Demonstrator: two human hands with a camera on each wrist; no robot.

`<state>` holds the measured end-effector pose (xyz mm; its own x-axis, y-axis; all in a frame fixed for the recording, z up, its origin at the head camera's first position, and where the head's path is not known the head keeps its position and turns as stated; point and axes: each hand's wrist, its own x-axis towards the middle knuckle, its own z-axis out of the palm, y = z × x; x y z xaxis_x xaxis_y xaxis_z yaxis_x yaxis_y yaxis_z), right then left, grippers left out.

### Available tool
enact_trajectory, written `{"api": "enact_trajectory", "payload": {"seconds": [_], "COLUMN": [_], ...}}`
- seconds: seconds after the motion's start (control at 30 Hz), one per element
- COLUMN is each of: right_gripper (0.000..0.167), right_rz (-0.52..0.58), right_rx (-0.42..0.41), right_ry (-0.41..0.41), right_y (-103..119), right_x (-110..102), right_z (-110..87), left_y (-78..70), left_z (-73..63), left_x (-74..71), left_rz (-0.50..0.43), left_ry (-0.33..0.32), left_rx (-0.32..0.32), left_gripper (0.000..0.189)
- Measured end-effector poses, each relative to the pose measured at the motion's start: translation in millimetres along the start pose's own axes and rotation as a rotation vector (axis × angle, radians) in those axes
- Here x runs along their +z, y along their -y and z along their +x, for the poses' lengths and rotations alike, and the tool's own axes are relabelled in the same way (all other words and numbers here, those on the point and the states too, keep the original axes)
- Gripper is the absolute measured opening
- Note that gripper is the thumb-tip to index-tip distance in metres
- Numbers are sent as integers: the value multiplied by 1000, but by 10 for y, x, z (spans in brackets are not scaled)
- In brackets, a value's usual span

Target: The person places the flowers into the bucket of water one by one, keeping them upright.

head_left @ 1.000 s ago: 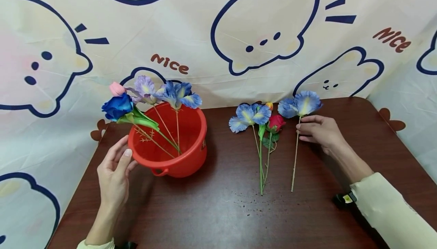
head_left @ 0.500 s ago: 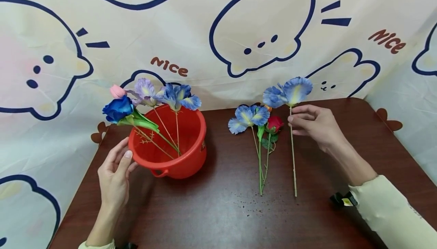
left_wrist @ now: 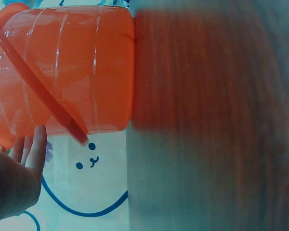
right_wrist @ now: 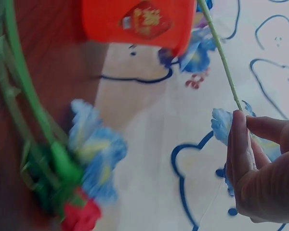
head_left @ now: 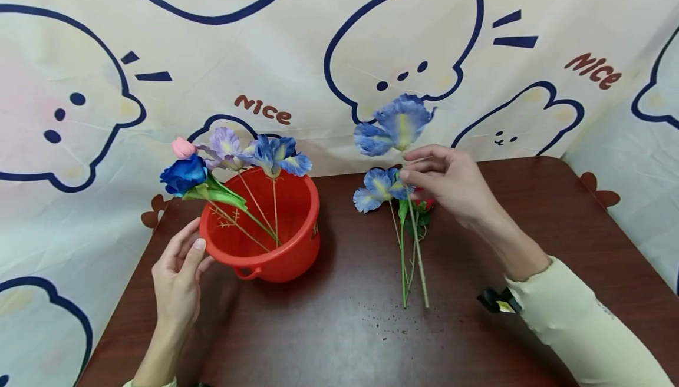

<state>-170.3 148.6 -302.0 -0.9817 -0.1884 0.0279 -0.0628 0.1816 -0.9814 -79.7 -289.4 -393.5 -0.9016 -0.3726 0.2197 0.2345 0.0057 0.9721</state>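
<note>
My left hand [head_left: 177, 275] holds the rim of a red plastic bucket [head_left: 292, 257] at its left side, thumb at the edge and fingers beneath. In the bucket lean a blue rose [head_left: 183, 173], a pink tulip-like bloom [head_left: 183, 148], a pale purple iris [head_left: 225, 148] and a blue iris [head_left: 276, 154]. My right hand [head_left: 456, 184] pinches the stem of another blue iris [head_left: 400, 125] just below its bloom, raised above the table. Below it lie a further blue iris [head_left: 373, 188] and a red rose [right_wrist: 81, 214], which the hand partly hides in the head view.
The brown wooden table [head_left: 329, 346] has dark crumbs [head_left: 392, 322] scattered near the stem ends. A cloth [head_left: 254, 57] printed with cartoon outlines hangs behind and beside it. The bucket's handle [left_wrist: 43, 91] hangs down its side.
My right hand has lifted the blue iris and carried it leftward, from the table's right side to above the lying flowers. My left hand has stayed at the bucket.
</note>
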Motion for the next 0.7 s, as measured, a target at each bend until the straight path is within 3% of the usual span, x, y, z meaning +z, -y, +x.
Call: {"api": "enact_trajectory", "payload": {"seconds": [0.7], "right_gripper": [31], "right_rz": [120], "right_rx": [-210], "right_ry": [109], "right_y": [839], "right_x": [820], "right_z": [318], "left_y": [2], "left_z": [4], "left_x": [0], "left_rz": [-20], "left_ry": [-2], "left_rx": [-2], "left_gripper": [43]}}
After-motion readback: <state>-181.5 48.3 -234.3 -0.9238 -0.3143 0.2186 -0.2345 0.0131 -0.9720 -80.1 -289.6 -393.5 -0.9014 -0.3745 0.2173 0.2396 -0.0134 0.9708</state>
